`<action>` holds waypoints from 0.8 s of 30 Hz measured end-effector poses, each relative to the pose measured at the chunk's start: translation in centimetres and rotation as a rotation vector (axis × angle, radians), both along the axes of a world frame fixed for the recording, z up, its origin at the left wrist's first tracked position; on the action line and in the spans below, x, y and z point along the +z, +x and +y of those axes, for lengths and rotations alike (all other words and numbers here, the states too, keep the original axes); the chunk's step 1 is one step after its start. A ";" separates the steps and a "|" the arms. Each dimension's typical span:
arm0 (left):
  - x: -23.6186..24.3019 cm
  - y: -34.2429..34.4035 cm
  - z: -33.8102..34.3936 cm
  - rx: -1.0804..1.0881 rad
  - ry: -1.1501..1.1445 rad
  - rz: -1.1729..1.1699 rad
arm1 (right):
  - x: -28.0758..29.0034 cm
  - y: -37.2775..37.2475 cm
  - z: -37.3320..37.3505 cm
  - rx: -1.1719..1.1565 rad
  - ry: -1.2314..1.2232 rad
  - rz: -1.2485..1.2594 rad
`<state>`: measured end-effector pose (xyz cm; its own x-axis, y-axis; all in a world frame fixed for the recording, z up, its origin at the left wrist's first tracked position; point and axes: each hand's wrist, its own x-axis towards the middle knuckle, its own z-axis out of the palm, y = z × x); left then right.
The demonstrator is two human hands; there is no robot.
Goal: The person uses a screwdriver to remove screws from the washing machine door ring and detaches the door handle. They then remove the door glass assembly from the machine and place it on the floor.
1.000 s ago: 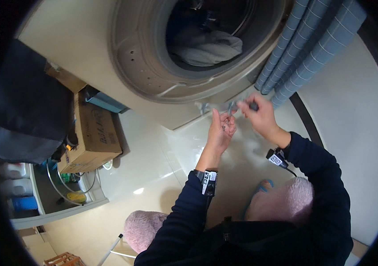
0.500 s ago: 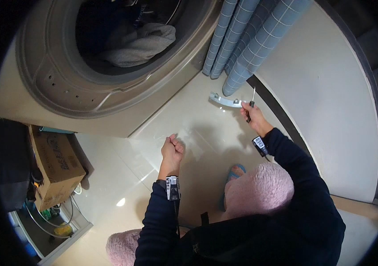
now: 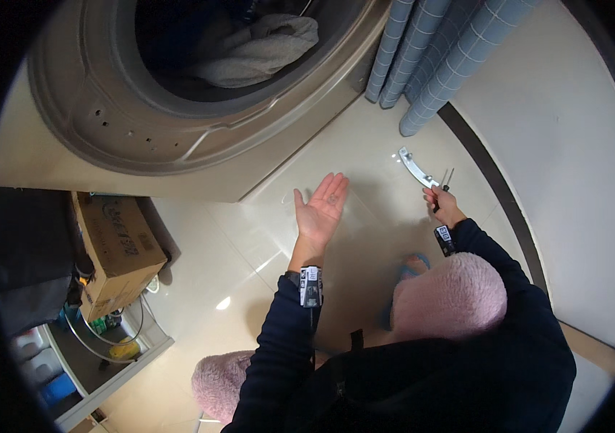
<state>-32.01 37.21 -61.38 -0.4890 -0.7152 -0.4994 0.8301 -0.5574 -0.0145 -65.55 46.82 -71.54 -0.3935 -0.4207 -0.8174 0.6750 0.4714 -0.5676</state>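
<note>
My left hand (image 3: 324, 213) is open, palm up, fingers stretched out over the floor in front of the washing machine (image 3: 264, 155). Something tiny, possibly small screws (image 3: 332, 198), lies on its fingers; I cannot make it out clearly. My right hand (image 3: 443, 205) is closed around a screwdriver (image 3: 449, 180) with a dark handle and a thin shaft pointing away from me. The same hand also pinches one end of a curved silvery bracket (image 3: 416, 167) with small knobs, its free end reaching toward the curtain.
The washing machine's round opening shows a light grey cloth (image 3: 264, 50) inside. A blue checked curtain (image 3: 445, 61) hangs beside a curved white panel (image 3: 546, 144). At left, a cardboard box (image 3: 120, 249) stands above a grey tray (image 3: 134, 357) with bottles. My knees are in pink fabric (image 3: 448, 296).
My left hand has opened from a loose fist and moved away from me, palm now showing. In my right hand, the bracket has swung from nearly level to pointing up and left.
</note>
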 end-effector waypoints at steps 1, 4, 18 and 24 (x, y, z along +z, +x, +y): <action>0.4 0.0 -0.1 -0.006 -0.030 0.003 | -0.3 0.0 0.1 0.037 -0.008 -0.044; 1.1 0.0 -0.3 -0.028 -0.103 0.011 | -0.8 -0.2 0.2 0.030 0.102 0.004; 1.3 -0.4 -0.1 -0.035 -0.151 0.014 | 6.0 8.2 -3.2 0.522 -0.219 0.585; 0.4 -1.1 0.3 -0.048 -0.111 0.013 | 10.5 14.3 -6.0 0.912 -0.708 0.859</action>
